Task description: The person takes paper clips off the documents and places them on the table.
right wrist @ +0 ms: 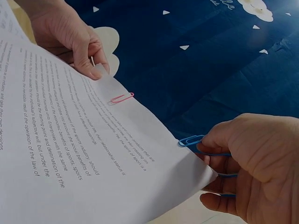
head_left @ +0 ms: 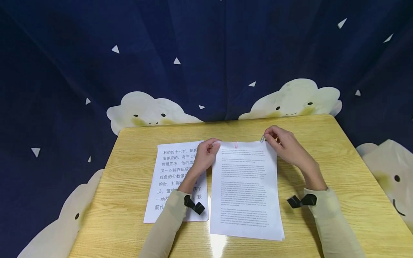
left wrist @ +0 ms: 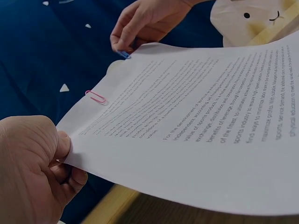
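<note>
Printed sheets (head_left: 246, 197) with small English text hang with their top edge raised. Thumb and fingers of my left hand (head_left: 205, 154) pinch their top left corner. A pink paper clip (head_left: 236, 144) sits on the top edge, near the middle. At the top right, my right hand (head_left: 285, 147) pinches a blue paper clip (right wrist: 190, 140), its end at the paper's edge; whether it has slid over the sheets I cannot tell. More blue wire (right wrist: 228, 176) shows between the curled fingers of that hand in the right wrist view.
Left of the sheets, other pages (head_left: 174, 175) with large Chinese print lie on the wooden table (head_left: 122, 215), partly under my left forearm. Behind the table's far edge hangs a dark blue curtain (head_left: 206, 71) with clouds and white triangles. Each wrist wears a black strap.
</note>
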`<state>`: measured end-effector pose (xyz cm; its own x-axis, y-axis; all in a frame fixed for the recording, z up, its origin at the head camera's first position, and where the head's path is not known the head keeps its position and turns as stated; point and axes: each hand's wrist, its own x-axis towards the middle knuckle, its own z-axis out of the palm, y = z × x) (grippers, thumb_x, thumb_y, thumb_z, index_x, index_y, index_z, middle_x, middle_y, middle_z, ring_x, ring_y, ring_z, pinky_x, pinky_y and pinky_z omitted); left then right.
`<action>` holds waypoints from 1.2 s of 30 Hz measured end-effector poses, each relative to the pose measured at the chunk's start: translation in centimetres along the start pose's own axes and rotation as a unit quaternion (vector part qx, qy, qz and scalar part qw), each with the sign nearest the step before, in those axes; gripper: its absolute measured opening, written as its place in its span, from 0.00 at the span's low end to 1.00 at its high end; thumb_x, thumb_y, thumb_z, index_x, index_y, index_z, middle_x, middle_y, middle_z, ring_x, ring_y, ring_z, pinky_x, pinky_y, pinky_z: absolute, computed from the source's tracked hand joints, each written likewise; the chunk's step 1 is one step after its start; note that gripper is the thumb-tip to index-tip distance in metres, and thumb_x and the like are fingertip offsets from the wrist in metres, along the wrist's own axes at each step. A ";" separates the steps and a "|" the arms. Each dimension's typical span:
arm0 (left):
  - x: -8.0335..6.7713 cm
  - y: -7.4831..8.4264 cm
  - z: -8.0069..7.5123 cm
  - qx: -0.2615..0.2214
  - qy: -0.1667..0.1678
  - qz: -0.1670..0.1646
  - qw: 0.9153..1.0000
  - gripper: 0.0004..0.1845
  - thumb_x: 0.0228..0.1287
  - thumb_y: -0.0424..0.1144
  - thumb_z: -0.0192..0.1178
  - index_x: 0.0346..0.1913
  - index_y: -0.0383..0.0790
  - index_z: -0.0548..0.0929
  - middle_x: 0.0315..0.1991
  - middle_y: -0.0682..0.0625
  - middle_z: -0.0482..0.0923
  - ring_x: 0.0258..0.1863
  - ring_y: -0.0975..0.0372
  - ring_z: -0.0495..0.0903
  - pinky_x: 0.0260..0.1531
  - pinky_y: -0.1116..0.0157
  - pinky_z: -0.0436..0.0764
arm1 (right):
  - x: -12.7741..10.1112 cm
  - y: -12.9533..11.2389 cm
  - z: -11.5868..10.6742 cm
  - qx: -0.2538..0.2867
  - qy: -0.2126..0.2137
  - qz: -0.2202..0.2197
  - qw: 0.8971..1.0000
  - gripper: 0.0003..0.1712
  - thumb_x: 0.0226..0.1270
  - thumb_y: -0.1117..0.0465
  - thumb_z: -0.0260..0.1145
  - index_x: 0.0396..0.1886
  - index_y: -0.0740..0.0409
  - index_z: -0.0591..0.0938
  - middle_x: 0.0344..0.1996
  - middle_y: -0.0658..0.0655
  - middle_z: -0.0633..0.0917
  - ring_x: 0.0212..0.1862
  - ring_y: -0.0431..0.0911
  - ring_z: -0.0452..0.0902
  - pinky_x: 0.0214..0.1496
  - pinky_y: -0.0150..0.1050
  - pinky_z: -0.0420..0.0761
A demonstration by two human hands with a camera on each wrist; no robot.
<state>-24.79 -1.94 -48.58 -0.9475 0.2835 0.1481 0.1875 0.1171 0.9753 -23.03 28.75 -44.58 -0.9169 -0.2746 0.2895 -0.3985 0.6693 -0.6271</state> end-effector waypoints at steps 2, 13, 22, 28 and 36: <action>0.0 0.1 -0.1 0.001 0.000 -0.001 1.000 0.12 0.80 0.29 0.53 0.51 0.26 0.85 0.38 0.34 0.87 0.25 0.54 0.85 0.24 0.63 0.80 | 0.0 0.1 0.0 0.000 0.001 0.001 1.000 0.09 0.84 0.61 0.56 0.48 0.62 0.80 0.36 0.56 0.82 0.35 0.49 0.74 0.33 0.32 0.73; 0.2 0.2 -0.2 0.003 0.014 -0.013 1.000 0.11 0.80 0.28 0.53 0.51 0.26 0.85 0.39 0.34 0.87 0.26 0.51 0.85 0.24 0.68 0.79 | -0.1 0.2 -0.5 0.008 -0.002 0.009 1.000 0.10 0.85 0.60 0.55 0.48 0.62 0.79 0.37 0.57 0.81 0.36 0.49 0.72 0.33 0.32 0.72; 0.1 0.2 -0.4 0.007 0.021 -0.017 1.000 0.11 0.80 0.29 0.54 0.51 0.27 0.86 0.37 0.35 0.86 0.23 0.55 0.83 0.22 0.70 0.76 | -0.2 0.2 -0.8 0.002 -0.004 0.018 1.000 0.11 0.85 0.60 0.54 0.49 0.62 0.79 0.36 0.57 0.81 0.36 0.49 0.72 0.32 0.32 0.71; 0.2 0.1 -0.5 0.012 0.024 -0.013 1.000 0.11 0.80 0.29 0.54 0.52 0.27 0.86 0.36 0.36 0.87 0.21 0.59 0.80 0.20 0.71 0.74 | -0.2 0.4 -1.0 0.004 -0.004 0.025 1.000 0.12 0.86 0.58 0.53 0.49 0.62 0.79 0.36 0.58 0.81 0.36 0.50 0.72 0.32 0.33 0.71; 0.2 -0.1 -0.5 0.010 0.026 -0.023 0.999 0.12 0.81 0.31 0.53 0.54 0.29 0.85 0.36 0.37 0.86 0.16 0.61 0.74 0.16 0.72 0.68 | -0.3 0.8 -1.2 0.008 0.004 0.020 1.000 0.11 0.86 0.59 0.54 0.47 0.61 0.79 0.35 0.60 0.81 0.35 0.48 0.73 0.32 0.32 0.71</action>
<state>-25.09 -2.37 -48.53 -0.9674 0.2269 0.1123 0.1484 0.1484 0.9777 -23.03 30.22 -44.29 -0.9323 -0.2425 0.2685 -0.3612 0.6681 -0.6506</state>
